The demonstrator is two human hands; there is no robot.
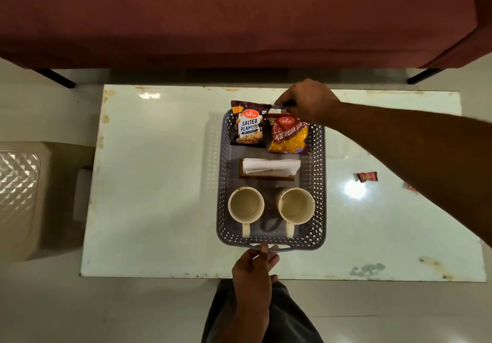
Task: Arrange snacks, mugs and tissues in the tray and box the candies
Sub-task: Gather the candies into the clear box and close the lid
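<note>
A grey perforated tray sits mid-table. In it lie a salted peanuts packet and an aloo bhujia packet at the far end, a tissue holder with white tissues in the middle, and two cream mugs at the near end. My right hand grips the tray's far rim. My left hand holds the near handle. A red wrapped candy lies on the table to the right; another is mostly hidden behind my right forearm.
The white glossy table has worn, stained edges. A maroon sofa stands beyond it. A cream plastic stool is at the left. My knee in dark cloth is below the table's near edge.
</note>
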